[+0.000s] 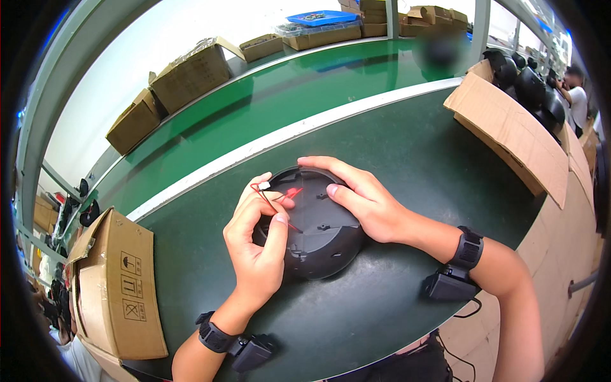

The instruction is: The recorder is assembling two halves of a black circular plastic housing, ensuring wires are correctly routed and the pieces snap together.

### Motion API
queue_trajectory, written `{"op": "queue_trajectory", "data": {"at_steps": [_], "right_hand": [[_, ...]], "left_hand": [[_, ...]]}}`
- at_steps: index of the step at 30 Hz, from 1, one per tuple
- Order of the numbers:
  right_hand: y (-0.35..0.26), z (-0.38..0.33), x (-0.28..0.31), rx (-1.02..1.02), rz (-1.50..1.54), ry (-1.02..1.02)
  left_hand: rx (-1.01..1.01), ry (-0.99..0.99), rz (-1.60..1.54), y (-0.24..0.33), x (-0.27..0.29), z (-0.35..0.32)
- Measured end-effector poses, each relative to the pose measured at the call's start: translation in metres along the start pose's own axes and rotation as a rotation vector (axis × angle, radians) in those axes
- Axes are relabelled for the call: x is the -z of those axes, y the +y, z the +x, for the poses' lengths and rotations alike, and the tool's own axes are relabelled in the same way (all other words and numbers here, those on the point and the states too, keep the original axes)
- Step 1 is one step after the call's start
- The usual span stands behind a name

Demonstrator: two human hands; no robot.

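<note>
A round black plastic housing (321,239) lies on the dark green work surface (407,146), its inner side up. My right hand (359,200) rests on its right rim, fingers spread over the top edge and thumb pressing inside. My left hand (258,245) sits at its left side, pinching a thin red wire (275,205) between thumb and fingers. The wire ends in a small white connector (263,185) and a red tip (294,191) near the housing's middle.
An open cardboard box (118,290) stands at the left, a larger one (515,137) holding black housings at the right. A green conveyor belt (305,83) runs behind, with several boxes and a blue tray on the shelf. Another person stands at the far right.
</note>
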State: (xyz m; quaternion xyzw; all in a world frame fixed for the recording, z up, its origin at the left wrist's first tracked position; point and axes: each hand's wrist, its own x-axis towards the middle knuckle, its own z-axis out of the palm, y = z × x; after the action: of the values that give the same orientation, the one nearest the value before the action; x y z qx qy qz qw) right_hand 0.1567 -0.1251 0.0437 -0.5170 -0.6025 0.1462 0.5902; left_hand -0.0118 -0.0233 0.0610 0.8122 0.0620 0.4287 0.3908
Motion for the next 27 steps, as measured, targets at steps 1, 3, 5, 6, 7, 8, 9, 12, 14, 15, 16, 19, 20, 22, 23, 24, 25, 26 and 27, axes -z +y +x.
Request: {"op": "queue_trajectory", "data": {"at_steps": [1, 3, 5, 6, 7, 8, 9, 12, 14, 15, 16, 19, 20, 22, 23, 24, 25, 26, 27], "right_hand": [[0.001, 0.000, -0.003, -0.086, 0.170, -0.015], [-0.001, 0.001, -0.002, -0.129, 0.219, -0.026], [-0.001, 0.000, -0.002, -0.146, 0.267, -0.036], [0.000, -0.001, -0.001, -0.146, 0.266, -0.033], [0.003, -0.002, 0.000, -0.106, 0.254, -0.021], [0.005, -0.003, 0.000, -0.066, 0.242, -0.009], [0.006, -0.003, -0.001, -0.065, 0.243, -0.006], [0.008, -0.004, -0.003, -0.015, 0.295, 0.025], [0.009, -0.005, -0.002, -0.030, 0.439, -0.025], [0.008, -0.005, -0.001, -0.029, 0.440, -0.024], [0.006, -0.004, 0.000, -0.120, 0.585, -0.063], [0.004, -0.003, -0.002, -0.208, 0.702, -0.068], [0.004, -0.002, -0.003, -0.205, 0.676, -0.036], [0.005, -0.002, -0.003, -0.146, 0.580, -0.008], [0.006, -0.002, -0.003, -0.089, 0.482, 0.016], [0.007, -0.003, -0.003, -0.089, 0.483, 0.019], [0.007, -0.004, -0.004, -0.072, 0.438, 0.047], [0.008, -0.005, -0.004, -0.056, 0.393, 0.075], [0.007, -0.005, -0.004, -0.055, 0.394, 0.078]], "left_hand": [[-0.003, -0.003, 0.007, -0.001, 0.001, 0.000], [-0.006, -0.006, 0.012, -0.002, 0.002, -0.002], [-0.020, -0.015, -0.006, -0.002, 0.002, -0.004], [-0.022, -0.018, -0.008, -0.001, 0.001, -0.005], [-0.023, -0.011, -0.007, 0.002, -0.001, -0.006], [-0.025, -0.004, -0.006, 0.004, -0.003, -0.007], [-0.026, -0.007, -0.005, 0.005, -0.004, -0.007], [-0.077, 0.081, 0.004, 0.007, -0.008, -0.007], [-0.074, 0.082, 0.007, 0.009, -0.010, -0.006], [-0.065, 0.088, 0.013, 0.010, -0.010, -0.006], [-0.066, 0.086, 0.014, 0.010, -0.010, -0.007], [-0.061, 0.085, 0.030, 0.009, -0.011, -0.008], [-0.061, 0.100, 0.018, 0.008, -0.012, -0.008], [-0.061, 0.107, 0.006, 0.007, -0.011, -0.008], [-0.074, 0.105, 0.009, 0.006, -0.011, -0.008], [-0.086, 0.104, 0.013, 0.006, -0.011, -0.008], [-0.086, 0.101, 0.014, 0.006, -0.011, -0.008], [-0.084, 0.110, 0.009, 0.006, -0.012, -0.008], [-0.082, 0.119, 0.004, 0.005, -0.012, -0.008]]}}
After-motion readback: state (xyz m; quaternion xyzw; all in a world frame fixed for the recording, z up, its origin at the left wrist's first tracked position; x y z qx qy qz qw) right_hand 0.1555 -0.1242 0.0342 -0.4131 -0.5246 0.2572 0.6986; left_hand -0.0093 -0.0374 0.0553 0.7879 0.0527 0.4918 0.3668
